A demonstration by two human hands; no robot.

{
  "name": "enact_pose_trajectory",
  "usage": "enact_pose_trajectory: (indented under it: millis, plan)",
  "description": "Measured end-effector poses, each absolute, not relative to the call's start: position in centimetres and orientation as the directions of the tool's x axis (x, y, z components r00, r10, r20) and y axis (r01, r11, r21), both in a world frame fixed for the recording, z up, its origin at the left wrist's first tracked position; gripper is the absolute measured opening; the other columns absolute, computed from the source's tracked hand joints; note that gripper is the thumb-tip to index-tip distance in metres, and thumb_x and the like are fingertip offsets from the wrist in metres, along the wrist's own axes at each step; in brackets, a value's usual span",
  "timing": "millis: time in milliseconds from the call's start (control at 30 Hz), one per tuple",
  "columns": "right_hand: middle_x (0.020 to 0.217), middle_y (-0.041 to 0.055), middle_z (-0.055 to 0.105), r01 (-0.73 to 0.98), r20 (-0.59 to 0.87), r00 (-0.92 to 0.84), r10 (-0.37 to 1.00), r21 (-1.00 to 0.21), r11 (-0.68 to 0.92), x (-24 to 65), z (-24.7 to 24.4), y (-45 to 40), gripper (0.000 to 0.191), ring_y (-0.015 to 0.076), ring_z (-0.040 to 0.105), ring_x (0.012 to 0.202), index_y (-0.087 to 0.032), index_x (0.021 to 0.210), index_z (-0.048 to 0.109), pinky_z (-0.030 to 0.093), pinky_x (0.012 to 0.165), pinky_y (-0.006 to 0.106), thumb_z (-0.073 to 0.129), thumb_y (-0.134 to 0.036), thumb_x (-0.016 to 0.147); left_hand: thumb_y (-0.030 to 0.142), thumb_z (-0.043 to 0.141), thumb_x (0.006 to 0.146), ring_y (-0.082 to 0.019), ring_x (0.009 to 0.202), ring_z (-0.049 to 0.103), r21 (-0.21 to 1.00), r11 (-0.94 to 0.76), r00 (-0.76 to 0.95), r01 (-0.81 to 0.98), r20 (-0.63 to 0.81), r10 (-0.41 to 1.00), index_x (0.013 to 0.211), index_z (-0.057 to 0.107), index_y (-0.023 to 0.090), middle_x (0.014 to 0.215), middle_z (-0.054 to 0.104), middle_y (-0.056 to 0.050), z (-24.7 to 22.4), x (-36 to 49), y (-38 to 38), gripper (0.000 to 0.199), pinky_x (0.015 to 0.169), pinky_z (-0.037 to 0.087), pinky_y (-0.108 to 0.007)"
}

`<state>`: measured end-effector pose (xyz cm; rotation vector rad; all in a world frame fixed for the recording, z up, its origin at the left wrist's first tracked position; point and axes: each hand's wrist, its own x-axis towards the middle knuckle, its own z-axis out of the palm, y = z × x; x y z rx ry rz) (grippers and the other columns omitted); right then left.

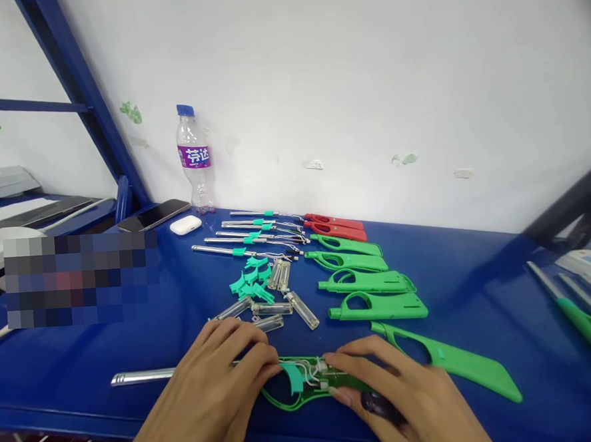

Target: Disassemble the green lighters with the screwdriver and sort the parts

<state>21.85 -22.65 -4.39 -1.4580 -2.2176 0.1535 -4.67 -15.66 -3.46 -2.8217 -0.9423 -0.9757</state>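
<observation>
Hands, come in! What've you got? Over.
Left hand: on green casing, beside teal trigger. Right hand: at casing's other end, dark handle in fingers. Loose clear cartridges close behind. Over.

Bright, even light; wide-angle bending and softness at edges

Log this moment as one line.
left hand: holding open green casing | right hand: at wires, dark object among fingers | nearby: teal pieces, clear cartridges, bottle
</observation>
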Motion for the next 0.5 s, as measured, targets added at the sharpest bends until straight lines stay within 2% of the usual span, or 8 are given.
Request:
enact_pose_trajectory:
  millis: [100, 233, 333, 500]
  plan:
    - [0.117, 0.0030, 0.077, 0.839, 0.344, -0.303, 0.889, -0.345, 0.420, 21.7, -4.2, -22.5, 0.030, 0.0135, 0.076, 0.069, -0.034, 0.127, 0.075, 0.063, 0.063, 0.019, 0.053, -0.042, 0.109, 0.012, 0.043, 0.108, -0.019, 0.092, 0.060, 0.160, -0.811, 0.611, 0.562, 0.581, 0.538, 0.101, 0.064, 0.024, 0.099, 0.069, 0.001, -3.3, -5.2, -15.5, 0.025, 0.087, 0.043, -0.034]
    - [0.114, 0.0020, 0.077, 0.838, 0.358, -0.291, 0.887, -0.352, 0.417, 21.6, -4.2, -22.5, 0.029, 0.0130, 0.077, 0.070, -0.034, 0.126, 0.076, 0.062, 0.062, 0.018, 0.054, -0.043, 0.109, 0.018, 0.052, 0.109, -0.017, 0.097, 0.059, 0.214, -0.811, 0.635, 0.545, 0.525, 0.566, 0.106, 0.062, 0.026, 0.105, 0.068, 0.002, -3.2, -5.6, -15.2, 0.013, 0.090, 0.044, -0.031]
    - [0.116, 0.0019, 0.076, 0.839, 0.361, -0.298, 0.884, -0.343, 0.423, 21.6, -4.3, -22.5, 0.030, 0.0122, 0.077, 0.071, -0.034, 0.129, 0.075, 0.062, 0.063, 0.018, 0.053, -0.041, 0.110, 0.018, 0.051, 0.110, -0.018, 0.102, 0.058, 0.240, -0.821, 0.683, 0.519, 0.461, 0.567, 0.109, 0.063, 0.027, 0.109, 0.068, 0.002, -3.6, -5.7, -15.1, 0.015, 0.095, 0.044, -0.032]
    - [0.118, 0.0035, 0.076, 0.845, 0.351, -0.327, 0.877, -0.307, 0.438, 21.8, -4.4, -22.5, 0.032, 0.0124, 0.076, 0.072, -0.032, 0.132, 0.073, 0.063, 0.065, 0.019, 0.050, -0.041, 0.111, 0.007, 0.051, 0.105, -0.018, 0.105, 0.056, 0.230, -0.842, 0.724, 0.489, 0.432, 0.538, 0.109, 0.065, 0.026, 0.113, 0.068, 0.001, -4.3, -5.7, -15.1, 0.024, 0.097, 0.042, -0.032]
